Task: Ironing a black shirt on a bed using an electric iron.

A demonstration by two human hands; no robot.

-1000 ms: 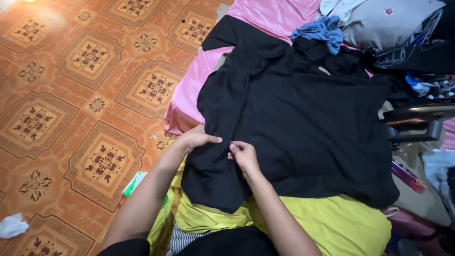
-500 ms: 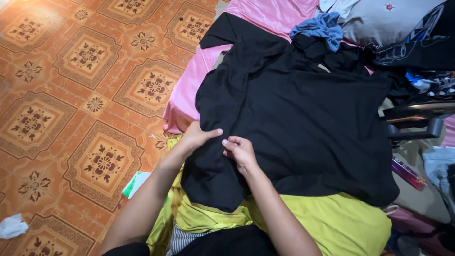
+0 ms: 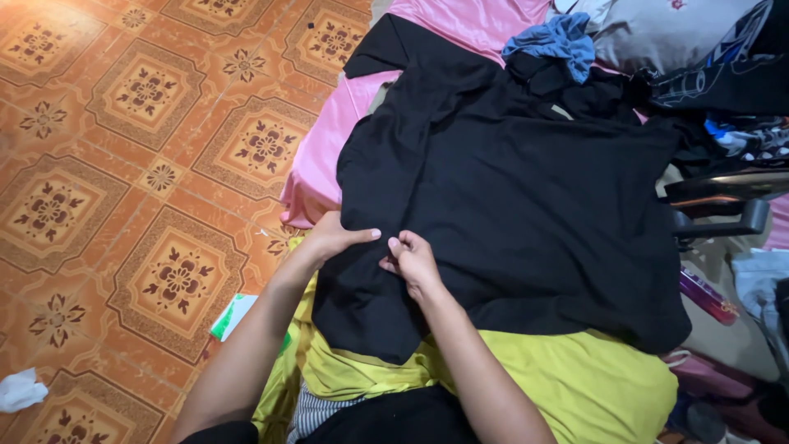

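Observation:
A large black shirt [image 3: 526,197] lies spread flat over a pink cloth [image 3: 329,148] and a yellow-green garment [image 3: 575,378]. My left hand [image 3: 333,238] rests on the shirt's lower left edge, thumb stretched across the fabric. Right beside it, my right hand [image 3: 412,261] pinches a small fold of the black fabric between fingers and thumb. The two hands nearly touch.
An orange patterned tile floor [image 3: 148,164] fills the left side. A blue cloth [image 3: 555,41], a grey pillow [image 3: 666,33] and a heap of dark clothes [image 3: 731,82] lie at the top right. A green and white packet [image 3: 232,316] and crumpled white tissue [image 3: 20,388] lie on the floor.
Both hands have shifted slightly up along the shirt's lower left part. My right hand's fingers have closed more tightly on the fabric.

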